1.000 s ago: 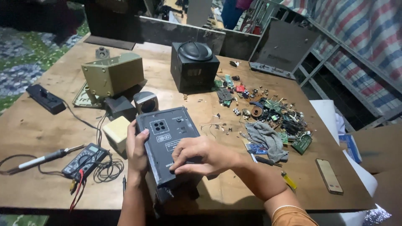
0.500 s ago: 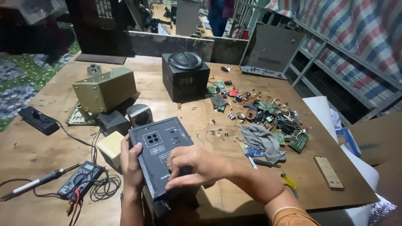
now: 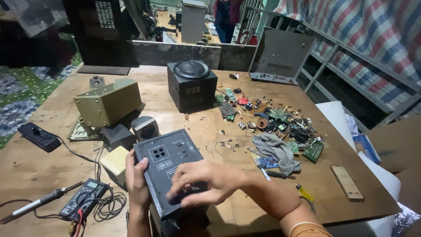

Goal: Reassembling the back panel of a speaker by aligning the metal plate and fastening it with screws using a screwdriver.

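A dark grey speaker box (image 3: pixel 169 160) lies on its front at the near edge of the wooden table (image 3: pixel 52 145), its back panel with sockets and labels facing up. My left hand (image 3: pixel 137 180) grips its left side, thumb on the panel. My right hand (image 3: pixel 204 182) lies across the lower half of the panel with the fingers curled over it. What the fingers touch is hidden.
A multimeter (image 3: pixel 83 199) with leads and a soldering iron (image 3: pixel 39 202) lie at the left. An olive metal box (image 3: pixel 107 103), a black speaker cabinet (image 3: pixel 191 85), a grey cloth (image 3: pixel 276 149), scattered circuit parts (image 3: pixel 285 125), a phone (image 3: pixel 346 182) and a yellow lighter (image 3: pixel 304 192) sit around.
The view has shifted closer and lower over the box. My right hand has slid down the back panel toward its lower edge. My left hand keeps its grip.
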